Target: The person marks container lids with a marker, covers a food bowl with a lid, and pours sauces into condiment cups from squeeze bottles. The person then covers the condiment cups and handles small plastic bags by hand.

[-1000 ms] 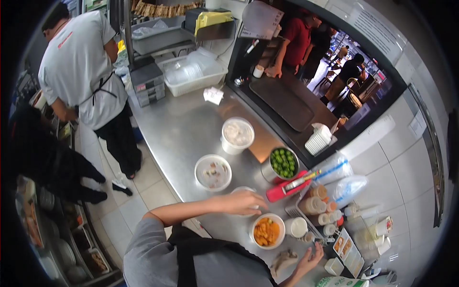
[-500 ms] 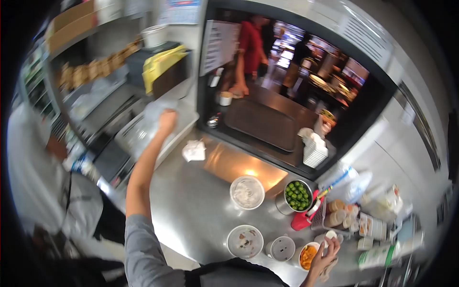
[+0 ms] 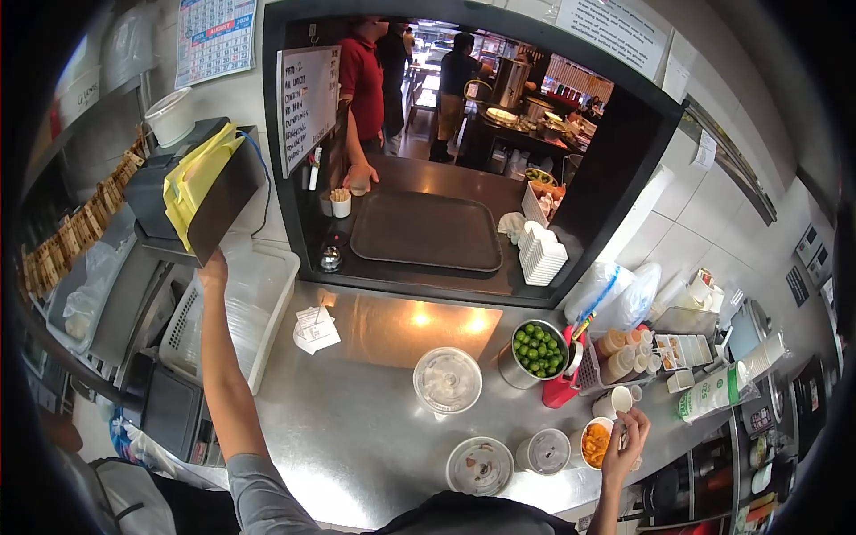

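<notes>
"While stretched far left, held what with the left hand?"

"Couldn't tell spread or pinch behind the dark holder. Reached over a white basket running near to far, with clear plastic lids just near and right."

"And with the right hand?"

"Hung half-curled by orange food, near right; couldn't tell any pinch."

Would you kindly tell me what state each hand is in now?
Left hand: over the white basket, partly hidden; grip cannot be told.
Right hand: partly curled beside the orange food; whether it holds anything cannot be told.
</notes>
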`<state>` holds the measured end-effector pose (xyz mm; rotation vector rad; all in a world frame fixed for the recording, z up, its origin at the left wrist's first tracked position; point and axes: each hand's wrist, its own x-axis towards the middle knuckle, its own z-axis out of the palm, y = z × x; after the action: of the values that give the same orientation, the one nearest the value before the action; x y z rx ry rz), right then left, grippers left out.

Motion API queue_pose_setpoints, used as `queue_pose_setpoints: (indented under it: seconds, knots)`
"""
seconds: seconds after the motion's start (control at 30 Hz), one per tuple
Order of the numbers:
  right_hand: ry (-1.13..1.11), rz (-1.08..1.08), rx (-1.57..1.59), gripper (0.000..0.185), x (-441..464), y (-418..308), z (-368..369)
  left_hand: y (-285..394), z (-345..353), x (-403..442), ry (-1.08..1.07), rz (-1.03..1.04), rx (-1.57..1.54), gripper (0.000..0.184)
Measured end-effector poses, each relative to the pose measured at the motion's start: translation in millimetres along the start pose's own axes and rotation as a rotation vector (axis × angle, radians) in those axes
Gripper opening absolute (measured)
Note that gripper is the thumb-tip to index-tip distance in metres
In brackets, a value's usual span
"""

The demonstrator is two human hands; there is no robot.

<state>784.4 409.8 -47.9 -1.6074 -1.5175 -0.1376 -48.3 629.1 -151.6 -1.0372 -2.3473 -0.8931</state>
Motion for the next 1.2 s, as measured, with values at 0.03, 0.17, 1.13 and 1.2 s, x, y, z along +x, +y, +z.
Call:
queue_pose_setpoints:
  seconds: [0.03,0.17,1.13,1.2]
  knots:
    - [-0.004,-0.01,0.002,0.019,-0.2,-2.2,1.0,-1.0,1.1,0.1,0.001,-0.007,0.02,0.021]
    - [-0.007,-0.009,-0.019,0.019,0.2,-11.6,1.2,-3.9,19.5,0.9,0.117,-0.008,0.038,0.034]
    - [0.073,0.007,-0.113,0.017,-6.2,-6.7,-17.6,41.3,57.9,49.6,0.02,-0.91,-0.251,0.075]
    - [0.066,0.017,-0.103,0.017,-5.3,-11.3,-16.5,39.2,57.9,51.8,0.082,-0.875,-0.279,0.072]
